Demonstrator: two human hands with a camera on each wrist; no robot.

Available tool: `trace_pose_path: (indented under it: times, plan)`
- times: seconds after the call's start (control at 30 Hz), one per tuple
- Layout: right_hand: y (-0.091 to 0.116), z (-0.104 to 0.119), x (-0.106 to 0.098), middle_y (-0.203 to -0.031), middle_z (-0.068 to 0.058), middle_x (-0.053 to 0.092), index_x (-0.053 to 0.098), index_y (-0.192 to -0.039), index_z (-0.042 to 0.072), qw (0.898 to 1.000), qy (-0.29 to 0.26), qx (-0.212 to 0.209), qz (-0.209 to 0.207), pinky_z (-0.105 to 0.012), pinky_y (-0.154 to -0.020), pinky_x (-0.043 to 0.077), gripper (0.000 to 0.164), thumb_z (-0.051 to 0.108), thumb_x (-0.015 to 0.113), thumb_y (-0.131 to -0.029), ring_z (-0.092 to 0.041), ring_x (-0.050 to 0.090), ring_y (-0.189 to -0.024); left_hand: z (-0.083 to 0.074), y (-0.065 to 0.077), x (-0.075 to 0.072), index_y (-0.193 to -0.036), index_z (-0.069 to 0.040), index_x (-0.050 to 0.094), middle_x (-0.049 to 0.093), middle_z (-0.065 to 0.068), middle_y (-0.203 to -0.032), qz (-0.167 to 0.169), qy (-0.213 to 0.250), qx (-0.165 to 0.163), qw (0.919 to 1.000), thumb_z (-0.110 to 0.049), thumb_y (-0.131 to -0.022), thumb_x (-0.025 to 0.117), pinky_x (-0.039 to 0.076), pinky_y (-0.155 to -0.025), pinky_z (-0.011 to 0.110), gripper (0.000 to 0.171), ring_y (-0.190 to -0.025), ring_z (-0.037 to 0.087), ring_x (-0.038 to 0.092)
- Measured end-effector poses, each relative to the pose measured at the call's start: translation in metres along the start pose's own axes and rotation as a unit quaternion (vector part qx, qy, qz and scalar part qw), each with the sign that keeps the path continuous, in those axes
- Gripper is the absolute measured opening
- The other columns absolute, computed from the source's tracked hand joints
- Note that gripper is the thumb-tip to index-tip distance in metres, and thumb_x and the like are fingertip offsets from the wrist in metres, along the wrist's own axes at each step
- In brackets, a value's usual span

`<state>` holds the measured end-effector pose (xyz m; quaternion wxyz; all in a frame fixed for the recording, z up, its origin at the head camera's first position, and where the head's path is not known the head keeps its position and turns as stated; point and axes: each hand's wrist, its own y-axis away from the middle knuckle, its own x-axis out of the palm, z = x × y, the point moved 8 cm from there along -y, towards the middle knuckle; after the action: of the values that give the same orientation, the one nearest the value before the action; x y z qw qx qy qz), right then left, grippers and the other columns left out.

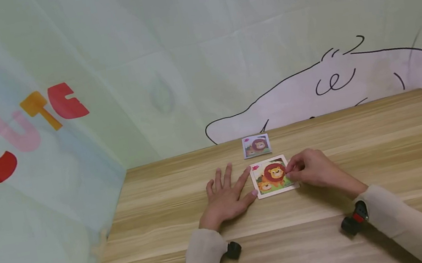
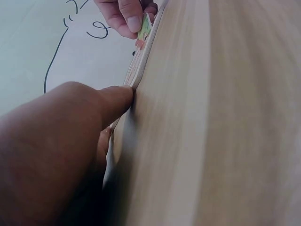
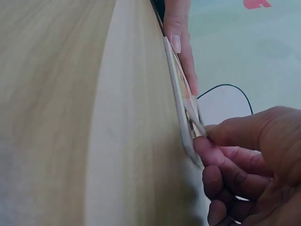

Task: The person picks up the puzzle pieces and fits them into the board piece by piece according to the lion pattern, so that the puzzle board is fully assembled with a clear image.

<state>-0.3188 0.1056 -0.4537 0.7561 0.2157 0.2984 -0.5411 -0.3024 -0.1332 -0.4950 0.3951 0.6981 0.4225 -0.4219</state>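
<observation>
A square lion jigsaw puzzle lies flat on the wooden table in a pale-rimmed puzzle board. My right hand is at the board's right side, pinching a puzzle piece between thumb and forefinger. In the right wrist view that piece is tilted, with one edge raised from the board; its green face shows in the left wrist view. My left hand rests on the table with fingers spread, its thumb and forefinger tips against the board's left edge.
Behind the board, a small square card with the same lion picture lies near the table's back edge. The wooden table meets a printed cloth backdrop at the back and left.
</observation>
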Motion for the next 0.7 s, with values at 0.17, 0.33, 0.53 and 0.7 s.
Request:
trace_pose_path:
  times: [0.17, 0.33, 0.53, 0.7]
  plan:
    - [0.0, 0.008, -0.001, -0.076, -0.001, 0.07, 0.08, -0.092, 0.007, 0.999, 0.033, -0.005, 0.007, -0.025, -0.059, 0.043, 0.006, 0.014, 0.081, -0.092, -0.013, 0.055, -0.067, -0.001, -0.001, 0.001, -0.171, -0.047, 0.013, -0.009, 0.01, -0.184, 0.0, 0.002, 0.001, 1.0, -0.074, -0.104, 0.038, -0.004, -0.13, 0.072, 0.076, -0.169, 0.045, -0.014]
    - [0.0, 0.016, 0.0, -0.074, -0.001, 0.071, 0.08, -0.09, 0.008, 0.997, 0.071, -0.011, 0.004, -0.028, -0.062, 0.045, 0.006, 0.013, 0.082, -0.092, -0.014, 0.056, -0.067, -0.001, -0.002, 0.001, -0.171, -0.047, 0.013, -0.009, 0.01, -0.184, 0.004, 0.0, 0.0, 1.0, -0.074, -0.104, 0.038, -0.005, -0.13, 0.071, 0.076, -0.169, 0.045, -0.014]
    - [0.001, 0.019, 0.0, -0.068, 0.001, 0.068, 0.078, -0.084, 0.011, 0.996, 0.088, -0.027, -0.009, -0.028, -0.062, 0.043, 0.01, 0.014, 0.084, -0.091, -0.012, 0.055, -0.061, -0.002, -0.003, 0.001, -0.171, -0.047, 0.013, -0.009, 0.009, -0.184, 0.004, -0.002, 0.001, 1.0, -0.074, -0.104, 0.038, -0.004, -0.13, 0.072, 0.076, -0.169, 0.045, -0.014]
    - [0.001, 0.018, 0.002, -0.068, 0.002, 0.066, 0.076, -0.086, 0.011, 0.996, 0.085, -0.03, -0.001, -0.027, -0.06, 0.042, 0.012, 0.016, 0.084, -0.093, -0.012, 0.054, -0.061, -0.002, -0.002, 0.001, -0.171, -0.047, 0.013, -0.009, 0.01, -0.184, 0.002, 0.0, 0.001, 1.0, -0.073, -0.104, 0.038, -0.004, -0.13, 0.072, 0.076, -0.169, 0.045, -0.014]
